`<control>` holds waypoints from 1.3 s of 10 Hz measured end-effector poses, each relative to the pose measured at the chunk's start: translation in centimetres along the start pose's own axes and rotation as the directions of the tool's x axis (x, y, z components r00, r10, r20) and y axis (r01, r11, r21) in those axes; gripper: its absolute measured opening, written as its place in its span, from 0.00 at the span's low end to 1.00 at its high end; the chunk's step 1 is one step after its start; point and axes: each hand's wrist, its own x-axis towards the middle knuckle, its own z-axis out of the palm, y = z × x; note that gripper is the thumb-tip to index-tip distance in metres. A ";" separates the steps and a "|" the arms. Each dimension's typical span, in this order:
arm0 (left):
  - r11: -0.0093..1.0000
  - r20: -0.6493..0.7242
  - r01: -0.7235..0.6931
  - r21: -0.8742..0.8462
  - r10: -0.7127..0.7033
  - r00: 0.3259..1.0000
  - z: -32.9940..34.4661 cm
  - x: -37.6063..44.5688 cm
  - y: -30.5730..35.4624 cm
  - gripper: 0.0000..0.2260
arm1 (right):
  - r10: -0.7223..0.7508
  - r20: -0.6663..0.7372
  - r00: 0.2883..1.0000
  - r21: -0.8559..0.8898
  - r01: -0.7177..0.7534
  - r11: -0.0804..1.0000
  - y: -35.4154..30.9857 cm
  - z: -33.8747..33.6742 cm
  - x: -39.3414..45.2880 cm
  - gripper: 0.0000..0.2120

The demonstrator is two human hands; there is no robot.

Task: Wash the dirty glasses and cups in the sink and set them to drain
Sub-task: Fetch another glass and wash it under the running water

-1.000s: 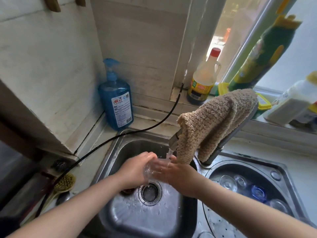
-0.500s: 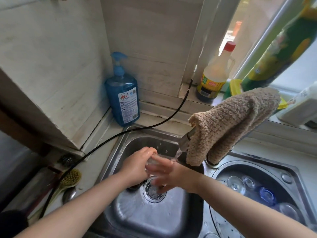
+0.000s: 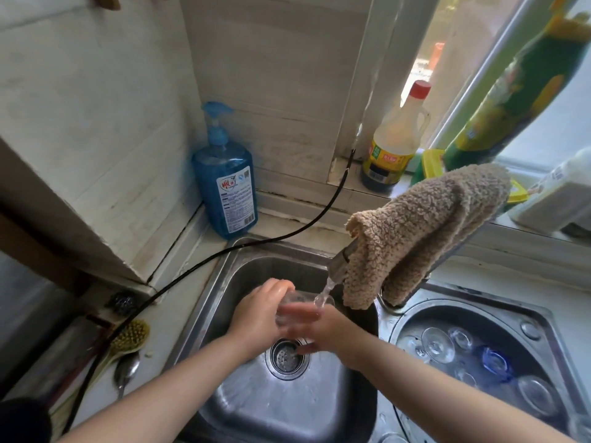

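Head cam: left hand (image 3: 256,314) grips a small clear drinking glass (image 3: 299,306) over the square steel sink basin (image 3: 287,407), right under the running tap stream (image 3: 324,290). Right hand (image 3: 323,327) rubs it, fingers straight. More clear glasses (image 3: 438,345) sit in the round basin (image 3: 527,327) beside it.

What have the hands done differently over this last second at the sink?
Little: the left hand still grips the clear glass under the tap's stream, and the right hand has kept rubbing it, fingers now straighter across its side. The glasses in the other basin stayed put.
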 end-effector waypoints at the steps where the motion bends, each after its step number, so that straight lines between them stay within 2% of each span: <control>1: 0.998 -0.029 0.041 -0.043 -0.042 0.999 0.1 -0.6 0.2 0.19 | 0.162 0.124 0.979 0.426 -0.200 0.882 -1.3 -0.8 0.2 0.19; 2: 0.992 0.019 0.104 -0.078 -0.103 0.995 0.1 -0.7 0.0 0.20 | -0.079 -0.045 0.996 -0.319 0.061 0.946 -0.1 -1.4 0.2 0.14; 3: 0.959 0.094 0.171 -0.227 -0.153 0.984 0.2 -0.7 -0.4 0.25 | -0.384 0.043 0.922 -0.807 0.259 0.531 2.0 -1.6 0.6 0.17; 4: 0.874 0.244 0.286 -0.393 -0.201 0.949 0.2 -1.3 -0.5 0.27 | -0.492 -0.107 0.864 -0.687 0.294 0.664 2.0 -2.1 0.7 0.21; 5: 0.759 0.373 0.358 -0.544 -0.164 0.913 -0.1 -2.5 0.0 0.27 | -0.376 -0.440 0.816 -0.107 0.368 0.924 1.5 -1.9 0.9 0.15; 6: 0.669 0.534 0.420 -0.614 -0.041 0.845 -0.5 -3.4 0.8 0.19 | -0.106 -0.500 0.859 0.278 0.276 0.920 1.2 -1.1 0.9 0.09; 7: 0.562 0.662 0.551 -0.617 -0.007 0.749 -0.6 -4.2 2.1 0.27 | 0.073 -0.480 0.874 0.405 0.147 0.903 1.4 0.0 0.9 0.08; 8: 0.276 0.669 0.647 -0.711 -0.015 0.743 0.0 -5.1 3.1 0.33 | 0.034 -0.560 0.828 0.138 0.053 0.989 1.9 2.0 0.5 0.20; 9: 0.276 0.602 0.604 -0.747 -0.102 0.792 0.4 -6.0 3.9 0.29 | -0.010 -0.572 0.820 0.120 0.096 0.988 2.7 3.6 -0.3 0.32; 10: 0.361 0.560 0.576 -0.733 -0.160 0.813 0.4 -6.2 4.2 0.29 | 0.121 -0.506 0.854 0.350 0.075 0.934 3.0 2.9 0.3 0.33; 11: 0.235 0.594 0.596 -0.768 -0.088 0.800 -0.3 -6.0 4.7 0.32 | 0.099 -0.406 0.908 0.470 0.114 0.875 2.4 0.8 1.1 0.29; 12: -0.095 0.682 0.687 -0.720 0.090 0.726 -1.0 -5.5 4.6 0.29 | 0.042 -0.305 0.951 0.608 0.161 0.777 1.7 0.1 1.3 0.12; 13: -0.515 0.642 0.736 -0.440 0.393 0.658 -0.9 -5.4 4.0 0.26 | 0.000 -0.180 0.984 0.817 0.150 0.557 1.5 0.6 1.2 0.11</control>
